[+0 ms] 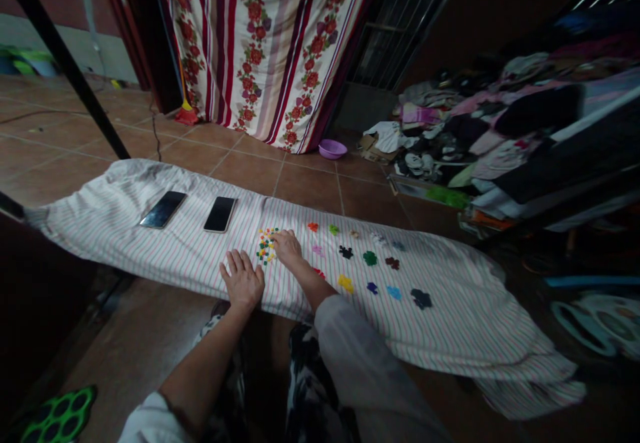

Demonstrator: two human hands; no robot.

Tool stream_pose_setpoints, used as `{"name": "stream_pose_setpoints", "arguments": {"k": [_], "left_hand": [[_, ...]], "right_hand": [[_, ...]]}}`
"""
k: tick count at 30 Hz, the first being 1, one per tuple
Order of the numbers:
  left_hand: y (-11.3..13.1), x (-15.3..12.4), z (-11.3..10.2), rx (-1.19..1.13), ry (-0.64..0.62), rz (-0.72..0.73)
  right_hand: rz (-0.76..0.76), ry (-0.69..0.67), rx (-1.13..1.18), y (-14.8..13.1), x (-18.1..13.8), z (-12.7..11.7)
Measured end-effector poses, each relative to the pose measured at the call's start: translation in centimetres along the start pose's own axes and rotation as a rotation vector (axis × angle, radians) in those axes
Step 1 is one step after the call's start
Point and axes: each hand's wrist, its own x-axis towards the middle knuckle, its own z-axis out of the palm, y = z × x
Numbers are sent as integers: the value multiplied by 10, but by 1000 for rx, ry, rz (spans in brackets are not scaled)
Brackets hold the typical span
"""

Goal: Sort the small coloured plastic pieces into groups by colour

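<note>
On a striped cloth [175, 256] lies a loose scatter of tiny mixed pieces [265, 243] in yellow, green, orange and white. My right hand [287, 247] is at its right edge, fingers curled down and drawn together; whatever they pinch is hidden. Palm down beside the scatter, my left hand [243, 280] rests on the cloth with its fingers spread and nothing held. To the right, similar bits lie sorted by colour in several small heaps, among them a black heap [345, 252], a green heap [370, 258], a yellow heap [345, 283] and a dark grey heap [421, 298]. My right forearm partly covers a red heap [319, 274].
Two phones, a larger one [164, 209] and a smaller one [221, 214], lie on the cloth's left side. Beyond are a floral curtain [260, 50], a purple basin [333, 149] on the tiles and piled clothes [480, 116]. A dark pole [70, 63] rises at left.
</note>
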Motion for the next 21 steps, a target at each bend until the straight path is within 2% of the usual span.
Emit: {"name": "stream_pose_setpoints", "arguments": {"k": [8, 16, 21], "left_hand": [[-1, 0, 2, -45, 13, -2], [0, 0, 1, -15, 20, 1], [0, -1, 0, 6, 14, 4]], "right_hand": [[14, -20, -37, -1, 6, -1], [-21, 50, -15, 4, 1, 0], [-20, 3, -46, 4, 3, -1]]}}
